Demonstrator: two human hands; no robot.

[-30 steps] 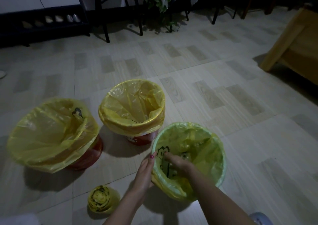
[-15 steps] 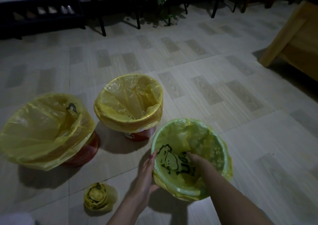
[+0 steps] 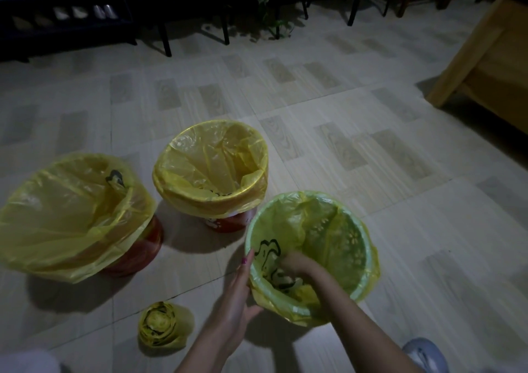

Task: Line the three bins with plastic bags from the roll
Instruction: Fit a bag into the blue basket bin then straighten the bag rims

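Note:
Three bins stand on the floor, each with a yellow bag folded over its rim. The light green bin (image 3: 362, 261) is nearest. My left hand (image 3: 238, 295) lies flat against its outer left wall, fingers apart, over the bag's overhang. Inside this bin, my right hand (image 3: 297, 267) presses the yellow bag (image 3: 320, 230) down; its fingers are partly hidden in the plastic. A red bin (image 3: 137, 255) with a loose bag sits at the left. Another red and white bin (image 3: 228, 221) stands in the middle. The roll of yellow bags (image 3: 163, 328) lies on the floor left of my left arm.
A wooden furniture piece (image 3: 485, 67) stands at the right. Dark chair legs (image 3: 165, 30) and a plant (image 3: 265, 7) are at the back, with a shoe rack (image 3: 65, 15) at the back left. A shoe (image 3: 425, 355) shows at the bottom right.
My right hand has pushed deeper into the green bin and shifted back toward its near-left side. The left hand stays on the bin's outer wall. The camera has tilted slightly.

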